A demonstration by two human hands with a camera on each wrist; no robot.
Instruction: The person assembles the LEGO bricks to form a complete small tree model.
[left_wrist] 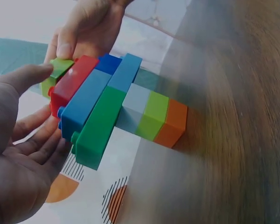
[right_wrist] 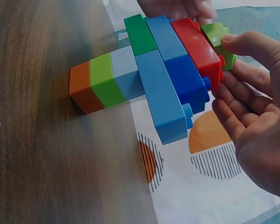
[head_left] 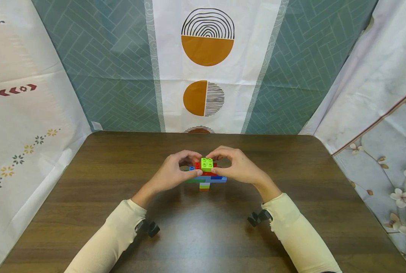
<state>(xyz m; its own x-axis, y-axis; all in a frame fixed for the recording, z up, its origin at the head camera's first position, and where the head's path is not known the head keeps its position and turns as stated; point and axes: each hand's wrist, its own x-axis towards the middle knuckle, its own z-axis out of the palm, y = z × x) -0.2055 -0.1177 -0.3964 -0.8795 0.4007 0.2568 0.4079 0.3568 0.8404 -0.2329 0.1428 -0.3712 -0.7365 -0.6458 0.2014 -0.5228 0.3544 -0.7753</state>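
Observation:
A stack of toy building bricks stands upright on the table. Its narrow column has an orange brick (left_wrist: 171,123) at the bottom, then a lime one (left_wrist: 152,115) and a pale grey one (left_wrist: 132,108). Wider layers sit above: a green brick (left_wrist: 99,130) beside a light blue one (right_wrist: 162,95), then blue (left_wrist: 86,105) and dark blue (right_wrist: 187,81), then a red brick (right_wrist: 198,51). My left hand (head_left: 171,170) and right hand (head_left: 241,165) pinch the small lime top brick (head_left: 206,164) from both sides. Whether it sits fully down on the red brick, I cannot tell.
The brown wooden table (head_left: 203,235) extends around the stack. Behind it hangs a patterned cloth (head_left: 121,68), with white printed cloths at the left (head_left: 29,125) and right (head_left: 377,125). Dark straps with small black devices sit at both wrists.

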